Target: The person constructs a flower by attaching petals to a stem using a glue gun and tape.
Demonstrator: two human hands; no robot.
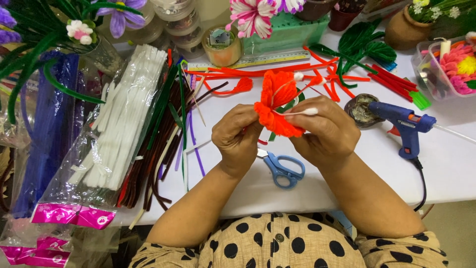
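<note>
Scissors (281, 167) below hands; glue gun (404, 124) right.

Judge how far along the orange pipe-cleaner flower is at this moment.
Done: orange petals are shaped and bunched, with white-tipped stamens set in. In hand: the left hand and right hand pinch the flower's base together. Left, judging by the table: no green stem shows on it; the glue gun and scissors lie untouched.
</note>
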